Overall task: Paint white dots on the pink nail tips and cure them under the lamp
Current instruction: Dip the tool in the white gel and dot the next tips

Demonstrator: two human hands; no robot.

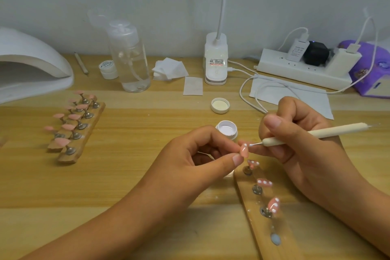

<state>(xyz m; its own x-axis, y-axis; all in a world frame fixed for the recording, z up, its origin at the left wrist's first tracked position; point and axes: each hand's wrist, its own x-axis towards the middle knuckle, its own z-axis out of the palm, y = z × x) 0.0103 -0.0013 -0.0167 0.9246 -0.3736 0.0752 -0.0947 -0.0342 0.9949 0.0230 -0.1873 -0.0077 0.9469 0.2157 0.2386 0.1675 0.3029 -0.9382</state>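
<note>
My left hand (pixel 196 154) pinches a pink nail tip (pixel 244 151) between thumb and fingers, and white dots show on it. My right hand (pixel 299 139) holds a cream dotting pen (pixel 316 133), its metal point touching the tip's upper edge. Just behind stands an open jar of white gel (pixel 226 130). A wooden holder strip (pixel 253 226) at lower right carries three dotted pink tips (pixel 264 182) on metal stands. At the left, two wooden strips (pixel 84 131) hold several plain pink tips (pixel 68 126). The white curing lamp (pixel 31 65) sits at the far left.
The jar's lid (pixel 220 105) lies behind the jar. Further back are a clear pump bottle (pixel 129 57), a small closed jar (pixel 108 69), cotton pads (pixel 168 68), a desk lamp base (pixel 216 59), a power strip (pixel 304 67) with cables, a paper sheet (pixel 295 93) and a purple box (pixel 371 69).
</note>
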